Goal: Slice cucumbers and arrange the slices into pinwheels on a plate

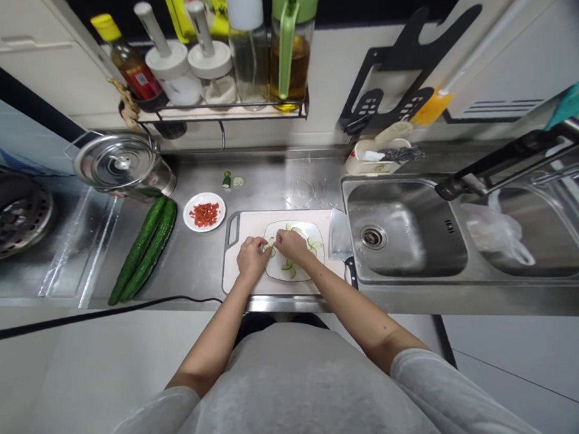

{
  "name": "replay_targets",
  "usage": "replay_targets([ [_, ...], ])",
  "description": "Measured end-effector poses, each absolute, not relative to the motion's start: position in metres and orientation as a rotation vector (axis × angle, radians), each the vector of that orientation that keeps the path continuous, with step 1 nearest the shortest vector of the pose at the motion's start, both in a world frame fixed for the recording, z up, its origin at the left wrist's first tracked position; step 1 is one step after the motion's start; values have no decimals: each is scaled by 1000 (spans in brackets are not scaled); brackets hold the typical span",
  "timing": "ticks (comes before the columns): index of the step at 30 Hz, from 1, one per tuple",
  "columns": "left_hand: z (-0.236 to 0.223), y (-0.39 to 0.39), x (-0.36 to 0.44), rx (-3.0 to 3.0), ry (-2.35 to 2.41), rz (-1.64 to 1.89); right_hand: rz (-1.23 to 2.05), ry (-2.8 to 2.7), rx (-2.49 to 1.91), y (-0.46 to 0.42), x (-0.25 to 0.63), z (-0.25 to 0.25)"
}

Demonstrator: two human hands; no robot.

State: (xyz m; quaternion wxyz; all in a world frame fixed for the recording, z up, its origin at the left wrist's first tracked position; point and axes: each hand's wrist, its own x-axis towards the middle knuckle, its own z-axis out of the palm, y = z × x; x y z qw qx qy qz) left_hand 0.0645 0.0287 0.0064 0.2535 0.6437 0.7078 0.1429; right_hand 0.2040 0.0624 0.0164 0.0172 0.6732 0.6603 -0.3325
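A white squarish plate (pixel 306 269) rests on the cutting board (pixel 243 230), with several thin cucumber slices (pixel 288 268) set in small groups on it. Over the plate's left side, my left hand (pixel 252 258) pinches at a pale green slice (pixel 271 242). My right hand (pixel 292 246) comes in from the other side, fingers pressed together at the same slice; its fingertips are partly hidden. At the board's right edge lies a cleaver (pixel 340 234), its black handle pointing toward me.
Two whole cucumbers (pixel 144 248) lie left of a small plate of chopped red pieces (pixel 205 214). Cucumber ends (pixel 227 179) sit behind. A lidded steel pot (pixel 122 164) stands at back left. On the right is a double sink (pixel 406 234) with a faucet (pixel 515 158). A condiment rack (pixel 221 112) hangs above.
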Motion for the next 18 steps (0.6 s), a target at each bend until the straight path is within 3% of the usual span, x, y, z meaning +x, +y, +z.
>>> replay_targets([
  [18,-5,30,60,1767,1760,523,-1048,2031,2087,60,206,18],
])
